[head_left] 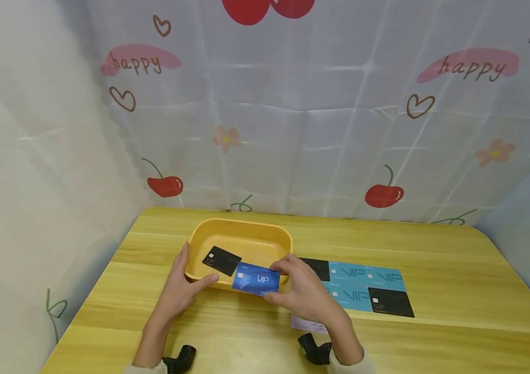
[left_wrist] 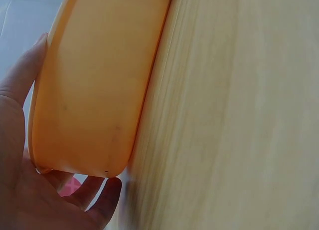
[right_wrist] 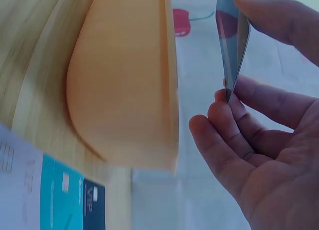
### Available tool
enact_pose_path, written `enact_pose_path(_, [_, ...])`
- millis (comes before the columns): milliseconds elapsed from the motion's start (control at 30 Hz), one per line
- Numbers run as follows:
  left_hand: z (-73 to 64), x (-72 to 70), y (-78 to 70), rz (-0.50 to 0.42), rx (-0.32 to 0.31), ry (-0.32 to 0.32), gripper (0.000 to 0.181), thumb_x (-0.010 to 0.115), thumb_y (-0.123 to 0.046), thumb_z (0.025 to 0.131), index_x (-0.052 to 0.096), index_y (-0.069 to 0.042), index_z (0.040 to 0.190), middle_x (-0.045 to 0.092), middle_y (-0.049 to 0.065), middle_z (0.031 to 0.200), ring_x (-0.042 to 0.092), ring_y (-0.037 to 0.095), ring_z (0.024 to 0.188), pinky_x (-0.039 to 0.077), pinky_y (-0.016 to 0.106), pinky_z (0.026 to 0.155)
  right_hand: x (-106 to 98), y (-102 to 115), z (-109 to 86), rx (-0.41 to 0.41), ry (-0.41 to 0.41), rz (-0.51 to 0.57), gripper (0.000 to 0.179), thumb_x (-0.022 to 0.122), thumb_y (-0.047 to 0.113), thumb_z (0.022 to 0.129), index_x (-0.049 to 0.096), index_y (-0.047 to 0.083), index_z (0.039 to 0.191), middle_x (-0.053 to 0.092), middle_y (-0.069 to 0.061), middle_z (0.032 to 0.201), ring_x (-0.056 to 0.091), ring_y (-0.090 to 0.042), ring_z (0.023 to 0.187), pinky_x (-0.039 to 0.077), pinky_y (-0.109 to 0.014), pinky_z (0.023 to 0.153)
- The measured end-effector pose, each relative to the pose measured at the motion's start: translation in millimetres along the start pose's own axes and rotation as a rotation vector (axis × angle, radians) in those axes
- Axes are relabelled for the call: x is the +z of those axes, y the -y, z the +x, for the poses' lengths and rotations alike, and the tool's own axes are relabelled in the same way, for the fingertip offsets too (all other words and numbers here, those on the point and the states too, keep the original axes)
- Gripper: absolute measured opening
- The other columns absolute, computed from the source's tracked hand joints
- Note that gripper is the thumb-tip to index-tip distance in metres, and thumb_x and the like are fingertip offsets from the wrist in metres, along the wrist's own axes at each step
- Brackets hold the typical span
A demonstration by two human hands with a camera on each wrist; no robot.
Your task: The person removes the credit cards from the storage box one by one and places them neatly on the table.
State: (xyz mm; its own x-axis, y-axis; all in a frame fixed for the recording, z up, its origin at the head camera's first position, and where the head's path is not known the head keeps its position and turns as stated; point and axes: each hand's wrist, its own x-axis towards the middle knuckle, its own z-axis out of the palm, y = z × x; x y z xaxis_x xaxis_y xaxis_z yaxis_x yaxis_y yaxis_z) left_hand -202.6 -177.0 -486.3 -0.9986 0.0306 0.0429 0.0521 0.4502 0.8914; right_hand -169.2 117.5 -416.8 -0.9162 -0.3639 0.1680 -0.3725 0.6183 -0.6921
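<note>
My right hand (head_left: 304,291) pinches a blue VIP card (head_left: 255,279) by its right end, thumb below and fingers above. The card is raised over the near rim of a yellow plastic basin (head_left: 257,246). Seen edge-on in the right wrist view, the same card (right_wrist: 230,40) stands between thumb and fingers, apart from the basin wall. Around the basin's left end my left hand (head_left: 178,291) keeps its grip, thumb at the near rim and fingers curved about the outer wall (left_wrist: 99,90). A black VIP card (head_left: 221,261) lies inside the basin, its corner close to the blue one.
Right of the basin, turquoise VIP cards (head_left: 353,297) and a black card (head_left: 391,302) lie in rows on the wooden table (head_left: 456,291). Another black card (head_left: 318,268) and a pale card (head_left: 309,324) are partly covered by my right hand and arm. A printed curtain (head_left: 288,156) hangs behind.
</note>
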Motion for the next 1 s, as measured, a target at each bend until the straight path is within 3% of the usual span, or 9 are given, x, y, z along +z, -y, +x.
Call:
enact_pose_path(367, [0.1,-1.2,2.1,0.001,-0.016,0.012,0.117,0.081,-0.039,0.082,0.0,-0.007,0.159,0.005,0.019,0.162,0.009,0.036,0.147,0.014,0.055,0.115,-12,-18,-14.0,0.038,0.04,0.07,0.043,0.084,0.029,0.08,0.068,0.008,0.115,0.055,0.002,0.105,0.059,-0.026,0.104,0.052,-0.049,0.085])
enact_pose_path(600, [1.1,1.9,0.2,-0.014,-0.009,0.02,0.117,0.082,-0.039,0.081,0.0,-0.007,0.159,0.004,0.019,0.162,0.009,0.036,0.147,0.014,0.056,0.115,-19,-26,-20.4,0.063,0.034,0.049,0.044,0.084,0.028,0.079,0.068,0.007,0.114,0.055,0.004,0.106,0.059,-0.025,0.104,0.052,-0.047,0.085])
enact_pose_path(1000, [0.0,1.0,-1.1,-0.013,-0.003,0.018,0.116,0.081,-0.039,0.082,0.001,-0.008,0.159,0.004,0.017,0.163,0.009,0.035,0.147,0.013,0.055,0.116,-37,-45,-42.6,0.096,0.1,-0.011,0.044,0.084,0.031,0.079,0.068,0.008,0.113,0.053,0.005,0.108,0.058,-0.024,0.107,0.052,-0.045,0.089])
